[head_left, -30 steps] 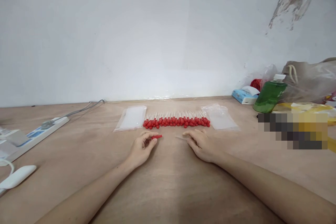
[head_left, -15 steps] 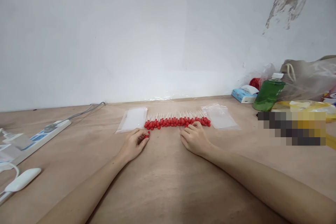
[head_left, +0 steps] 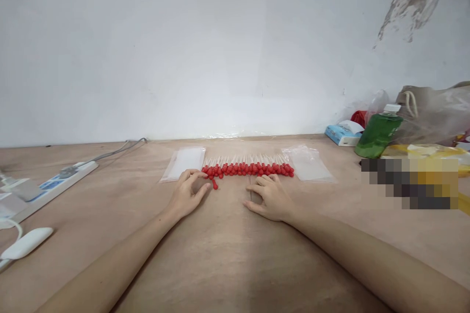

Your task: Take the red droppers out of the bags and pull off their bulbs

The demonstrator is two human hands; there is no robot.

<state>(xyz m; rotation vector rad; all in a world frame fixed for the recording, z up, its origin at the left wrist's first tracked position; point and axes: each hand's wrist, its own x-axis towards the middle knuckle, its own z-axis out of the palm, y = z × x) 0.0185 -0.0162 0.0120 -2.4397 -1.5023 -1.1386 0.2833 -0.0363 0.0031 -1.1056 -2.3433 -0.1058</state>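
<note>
A long row of red-tipped sticks (head_left: 240,168) lies across the table, pale pointed ends toward the wall. One red piece (head_left: 215,184) sits just in front of the row's left part. Beside it is my left hand (head_left: 191,193), thumb and fingers apart, fingertips at the row's left end. My right hand (head_left: 270,196) rests with spread fingers at the front of the row, right of its middle; a thin clear strip or bag edge shows near its fingertips. Clear plastic bags flank the row, one at the left (head_left: 186,162) and one at the right (head_left: 311,164).
A white power strip (head_left: 55,188) with plugs and a white device (head_left: 29,243) lie on the left. At the right are a blue tissue pack (head_left: 342,135), a green bottle (head_left: 379,132), plastic bags (head_left: 433,112) and a blurred dark object (head_left: 409,183).
My left hand has opened from around a red piece, which now lies free beside the thumb. The thumb of my right hand has spread away from its fingers.
</note>
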